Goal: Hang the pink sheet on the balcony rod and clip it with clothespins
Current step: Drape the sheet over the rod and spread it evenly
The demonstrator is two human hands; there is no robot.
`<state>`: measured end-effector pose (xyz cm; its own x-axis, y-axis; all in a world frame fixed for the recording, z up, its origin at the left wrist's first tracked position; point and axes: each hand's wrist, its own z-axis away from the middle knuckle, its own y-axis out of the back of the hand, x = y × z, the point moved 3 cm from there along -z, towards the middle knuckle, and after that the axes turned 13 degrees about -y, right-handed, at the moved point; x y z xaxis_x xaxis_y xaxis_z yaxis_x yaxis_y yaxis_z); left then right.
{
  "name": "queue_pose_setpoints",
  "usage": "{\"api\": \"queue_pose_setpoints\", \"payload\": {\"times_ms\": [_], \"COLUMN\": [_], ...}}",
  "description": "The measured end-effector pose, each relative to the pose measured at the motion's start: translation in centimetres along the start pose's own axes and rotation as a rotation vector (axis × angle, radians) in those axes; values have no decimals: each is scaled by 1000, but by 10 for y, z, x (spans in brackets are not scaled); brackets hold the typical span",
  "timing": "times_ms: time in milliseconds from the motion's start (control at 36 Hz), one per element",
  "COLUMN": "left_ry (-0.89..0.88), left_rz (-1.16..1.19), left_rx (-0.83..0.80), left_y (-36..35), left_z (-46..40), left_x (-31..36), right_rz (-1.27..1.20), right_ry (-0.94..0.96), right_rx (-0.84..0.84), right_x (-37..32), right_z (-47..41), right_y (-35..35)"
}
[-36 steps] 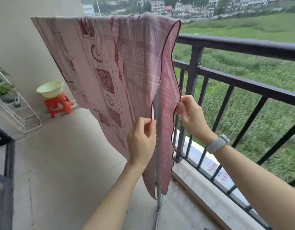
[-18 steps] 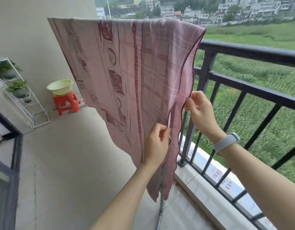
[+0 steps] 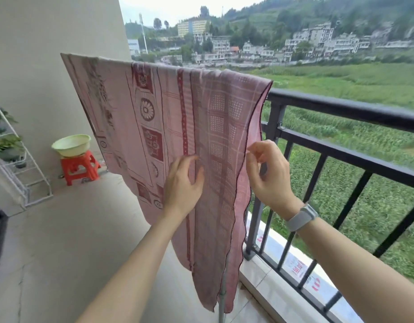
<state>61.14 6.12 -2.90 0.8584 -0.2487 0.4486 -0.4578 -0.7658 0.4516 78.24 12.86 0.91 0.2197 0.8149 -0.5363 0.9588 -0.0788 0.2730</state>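
The pink patterned sheet (image 3: 168, 117) hangs draped over a rod that it hides; only a grey stand pole (image 3: 221, 306) shows below its hem. My left hand (image 3: 181, 185) lies against the sheet's front with its fingers spread, gripping nothing. My right hand (image 3: 270, 173) hovers at the sheet's dark-trimmed right edge with loosely curled fingers, holding no cloth. No clothespins are in view.
A black balcony railing (image 3: 341, 110) runs along the right, close behind the sheet. A green basin (image 3: 71, 144) sits on a red stool (image 3: 79, 166) by the wall at left, beside a white plant rack (image 3: 19, 169). Tiled floor lies below.
Both hands have let go of the sheet's edges that they pinched before. The left hand has risen and now rests flat on the cloth. The view has tilted upward.
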Motion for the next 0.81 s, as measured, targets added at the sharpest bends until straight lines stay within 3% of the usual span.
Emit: {"api": "queue_pose_setpoints", "payload": {"times_ms": [83, 194, 306, 500, 611, 806], "left_ry": [-144, -252, -283, -416, -477, -582], "left_rz": [-48, 0, 105, -83, -15, 66], "left_rx": [27, 110, 132, -140, -95, -85], "left_y": [20, 41, 53, 36, 38, 32], "left_z": [-49, -110, -162, -218, -235, -241], "left_x": [8, 11, -9, -76, -107, -125], "right_rz": [130, 389, 613, 1037, 1137, 1222], "right_ry": [237, 415, 496, 172, -33, -123], "right_rx": [102, 215, 140, -21, -41, 44], "right_x": [-30, -66, -94, -101, -85, -70], "right_z": [-24, -52, -73, -113, -127, -124], "right_y": [-5, -17, -44, -113, -136, -131]}}
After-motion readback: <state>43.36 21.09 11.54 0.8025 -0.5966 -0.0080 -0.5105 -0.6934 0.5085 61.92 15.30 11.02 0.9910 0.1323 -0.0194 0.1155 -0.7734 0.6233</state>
